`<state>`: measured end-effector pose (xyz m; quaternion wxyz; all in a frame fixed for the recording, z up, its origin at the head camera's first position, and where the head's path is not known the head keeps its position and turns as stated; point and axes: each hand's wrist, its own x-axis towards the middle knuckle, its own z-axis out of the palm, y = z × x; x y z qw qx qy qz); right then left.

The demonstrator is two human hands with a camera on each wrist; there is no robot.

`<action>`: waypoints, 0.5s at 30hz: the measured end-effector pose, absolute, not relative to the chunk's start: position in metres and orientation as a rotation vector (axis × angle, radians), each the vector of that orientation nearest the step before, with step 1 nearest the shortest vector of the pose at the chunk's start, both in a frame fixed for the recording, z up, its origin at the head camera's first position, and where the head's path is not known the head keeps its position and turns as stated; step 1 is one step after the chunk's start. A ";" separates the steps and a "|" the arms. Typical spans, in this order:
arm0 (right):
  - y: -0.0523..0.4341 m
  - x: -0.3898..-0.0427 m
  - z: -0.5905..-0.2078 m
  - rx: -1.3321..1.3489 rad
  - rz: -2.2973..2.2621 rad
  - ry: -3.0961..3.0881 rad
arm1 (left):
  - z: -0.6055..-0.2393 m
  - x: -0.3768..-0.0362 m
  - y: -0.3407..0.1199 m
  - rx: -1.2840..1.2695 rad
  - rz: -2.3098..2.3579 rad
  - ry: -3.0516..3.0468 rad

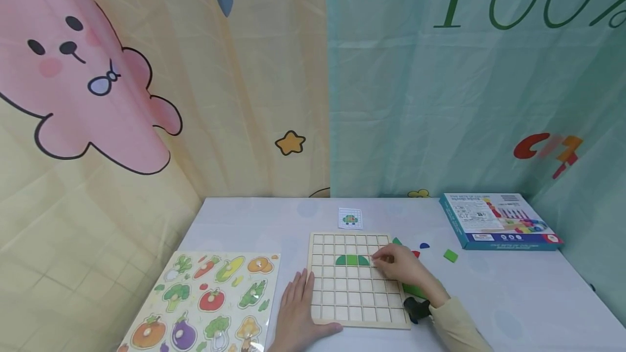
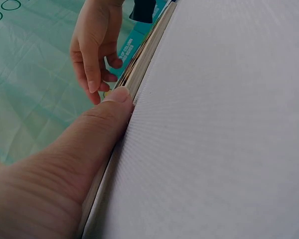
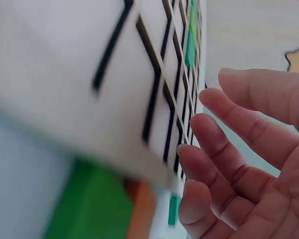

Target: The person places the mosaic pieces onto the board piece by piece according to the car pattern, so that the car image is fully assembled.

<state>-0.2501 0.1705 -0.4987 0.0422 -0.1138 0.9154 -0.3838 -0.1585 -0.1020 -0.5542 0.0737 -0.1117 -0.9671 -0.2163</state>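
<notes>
A wooden grid board (image 1: 348,299) with white cells lies on the table. In one of its upper rows sit a rounded dark green piece (image 1: 340,261), a lighter green square (image 1: 352,260) and another rounded dark green piece (image 1: 363,261), side by side. My left hand (image 1: 299,315) rests along the board's left side, its thumb against the front edge. Over the right part of the board is my right hand (image 1: 400,264), close to the rightmost piece. Its fingers (image 3: 209,134) are loosely bent in the right wrist view, and nothing shows between them.
Behind the board lies a small picture card (image 1: 350,219). Loose pieces are on the right: a green square (image 1: 450,256), a blue half-round (image 1: 424,245), and others partly behind my right hand. A boxed set (image 1: 504,221) stands back right; a vegetable-print sheet (image 1: 195,308) lies left.
</notes>
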 end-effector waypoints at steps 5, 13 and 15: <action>0.193 -0.250 -0.492 -0.317 -1.219 2.822 | -0.555 -0.158 -0.102 -0.351 -0.647 -2.871; 0.219 -0.255 -0.487 -0.296 -1.141 2.964 | -0.553 -0.158 -0.103 -0.347 -0.656 -2.896; 0.221 -0.258 -0.487 -0.246 -1.128 2.959 | -0.553 -0.158 -0.102 -0.347 -0.660 -2.891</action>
